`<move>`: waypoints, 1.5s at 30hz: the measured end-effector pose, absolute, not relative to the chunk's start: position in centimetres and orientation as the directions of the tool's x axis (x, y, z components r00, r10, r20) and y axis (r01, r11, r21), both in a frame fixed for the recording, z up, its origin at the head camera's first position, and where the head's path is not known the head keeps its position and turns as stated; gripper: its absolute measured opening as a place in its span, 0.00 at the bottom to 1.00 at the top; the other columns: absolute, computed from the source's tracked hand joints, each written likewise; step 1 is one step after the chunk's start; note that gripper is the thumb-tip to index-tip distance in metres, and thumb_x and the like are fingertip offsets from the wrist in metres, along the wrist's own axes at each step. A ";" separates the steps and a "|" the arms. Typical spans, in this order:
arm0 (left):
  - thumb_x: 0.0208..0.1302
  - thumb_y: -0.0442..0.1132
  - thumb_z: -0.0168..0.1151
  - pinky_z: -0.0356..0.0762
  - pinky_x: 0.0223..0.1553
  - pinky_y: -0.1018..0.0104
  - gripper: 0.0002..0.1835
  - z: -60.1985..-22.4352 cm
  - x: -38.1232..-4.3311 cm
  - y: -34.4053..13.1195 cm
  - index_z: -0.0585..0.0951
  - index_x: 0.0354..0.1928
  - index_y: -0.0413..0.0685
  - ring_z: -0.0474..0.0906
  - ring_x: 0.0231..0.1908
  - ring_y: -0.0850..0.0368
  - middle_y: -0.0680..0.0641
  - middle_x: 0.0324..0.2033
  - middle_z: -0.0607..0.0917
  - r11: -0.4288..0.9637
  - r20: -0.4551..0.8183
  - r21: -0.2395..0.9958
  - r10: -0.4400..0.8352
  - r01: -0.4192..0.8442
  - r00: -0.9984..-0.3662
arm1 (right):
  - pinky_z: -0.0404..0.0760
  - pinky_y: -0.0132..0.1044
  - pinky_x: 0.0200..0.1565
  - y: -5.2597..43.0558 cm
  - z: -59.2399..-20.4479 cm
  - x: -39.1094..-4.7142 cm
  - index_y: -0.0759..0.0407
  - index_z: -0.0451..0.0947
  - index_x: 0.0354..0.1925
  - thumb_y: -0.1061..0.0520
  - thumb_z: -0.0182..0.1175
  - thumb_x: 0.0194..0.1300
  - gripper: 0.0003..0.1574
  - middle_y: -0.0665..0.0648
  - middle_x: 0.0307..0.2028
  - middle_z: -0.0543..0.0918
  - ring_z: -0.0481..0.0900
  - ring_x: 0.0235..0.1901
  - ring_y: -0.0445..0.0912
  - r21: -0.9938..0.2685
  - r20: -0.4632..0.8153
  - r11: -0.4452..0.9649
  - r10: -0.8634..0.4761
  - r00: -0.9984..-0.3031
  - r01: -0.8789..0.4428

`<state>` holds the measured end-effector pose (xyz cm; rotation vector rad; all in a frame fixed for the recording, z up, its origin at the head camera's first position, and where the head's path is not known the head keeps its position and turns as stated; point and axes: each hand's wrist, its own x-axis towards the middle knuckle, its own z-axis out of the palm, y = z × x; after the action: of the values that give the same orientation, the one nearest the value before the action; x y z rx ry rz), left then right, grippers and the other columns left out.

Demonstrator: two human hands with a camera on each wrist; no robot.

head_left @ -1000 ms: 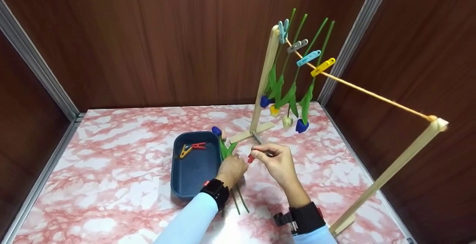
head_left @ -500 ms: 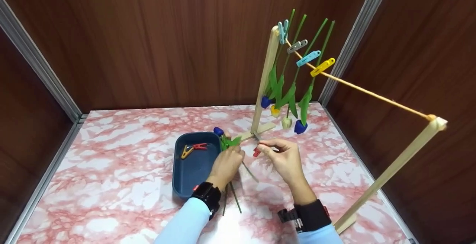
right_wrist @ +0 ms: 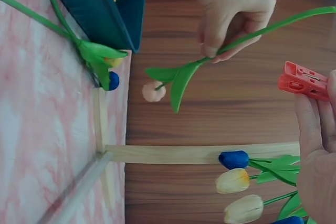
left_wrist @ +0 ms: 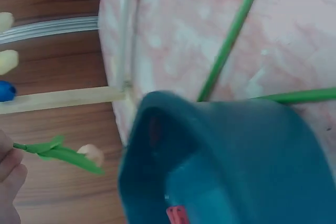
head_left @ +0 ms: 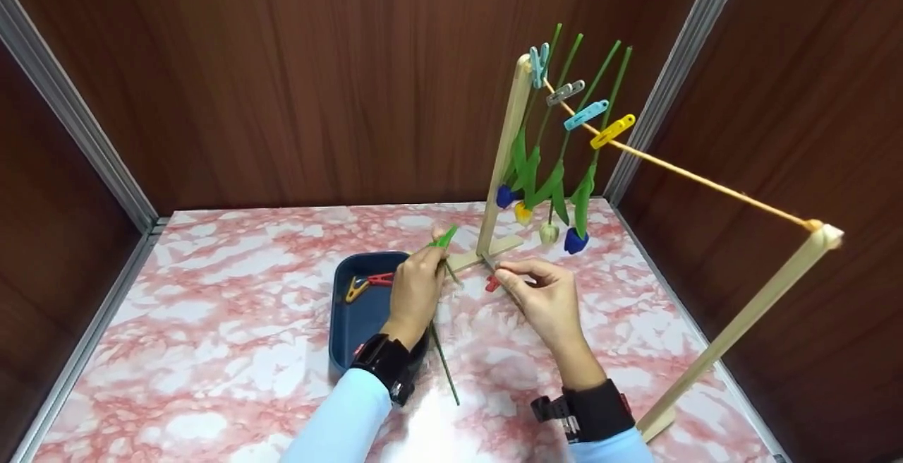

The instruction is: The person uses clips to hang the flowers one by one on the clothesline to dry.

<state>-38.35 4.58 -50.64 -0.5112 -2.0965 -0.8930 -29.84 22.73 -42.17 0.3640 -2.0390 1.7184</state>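
Note:
My left hand (head_left: 415, 290) is raised over the right rim of a dark blue tub (head_left: 334, 329) and pinches an artificial pink tulip (right_wrist: 154, 92) by its green stem. The bloom points away and down, as the right wrist view shows. Thumb and fingers of my right hand (head_left: 547, 304) grip a red clothespin (right_wrist: 303, 81), held above the table to the right of the tulip. Beside the tub lie a blue tulip (right_wrist: 114, 81) and a yellow one, their leaves overlapping; in the head view my left hand and forearm mostly hide them.
A wooden stand (head_left: 509, 145) carries a string (head_left: 705, 179) toward a nearer post (head_left: 741, 322). Several tulips hang head down from it by clothespins, including a yellow clothespin (head_left: 612, 131). Inside the tub lie a yellow-orange clothespin (head_left: 355, 289) and a red one.
My left hand has drawn the pink tulip out from the others beside the tub and lifted it up and away. My right hand has shifted slightly right, still holding the red clothespin.

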 end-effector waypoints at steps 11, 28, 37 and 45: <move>0.60 0.30 0.68 0.84 0.39 0.64 0.09 -46.3 -37.6 4.5 0.86 0.43 0.43 0.86 0.38 0.56 0.48 0.36 0.88 0.563 0.803 0.522 -0.071 0.641 -0.591 | 0.82 0.30 0.35 23.3 -39.8 -29.6 0.73 0.85 0.34 0.72 0.69 0.55 0.05 0.67 0.32 0.86 0.85 0.33 0.44 -0.800 0.589 0.207 0.086 -0.804 -0.564; 0.60 0.31 0.69 0.84 0.41 0.67 0.12 -40.4 -36.1 5.9 0.87 0.46 0.41 0.86 0.38 0.58 0.47 0.37 0.88 0.068 0.697 0.715 -0.151 0.696 -0.701 | 0.79 0.28 0.31 24.3 -34.8 -28.5 0.73 0.85 0.34 0.71 0.69 0.55 0.05 0.65 0.31 0.87 0.82 0.28 0.43 -0.758 0.651 0.186 0.163 -0.742 -0.625; 0.58 0.31 0.71 0.84 0.38 0.67 0.12 -36.9 -35.0 9.0 0.87 0.45 0.40 0.86 0.36 0.57 0.45 0.38 0.88 0.000 0.748 0.658 -0.120 0.753 -0.653 | 0.77 0.28 0.28 24.1 -28.8 -27.2 0.73 0.84 0.34 0.68 0.70 0.57 0.07 0.63 0.31 0.87 0.81 0.27 0.44 -0.719 0.695 0.281 0.253 -0.673 -0.636; 0.60 0.34 0.70 0.82 0.43 0.73 0.13 -34.3 -34.2 12.3 0.87 0.47 0.43 0.83 0.39 0.68 0.48 0.41 0.89 0.055 0.759 0.648 0.026 0.759 -0.650 | 0.79 0.30 0.33 24.8 -24.0 -26.7 0.73 0.84 0.33 0.67 0.71 0.55 0.08 0.64 0.28 0.87 0.85 0.28 0.48 -0.675 0.721 0.258 0.428 -0.544 -0.691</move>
<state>-34.17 12.30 -34.27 -0.7871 -1.7650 -1.6502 -26.71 24.80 -24.02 0.2516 -1.5750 1.4740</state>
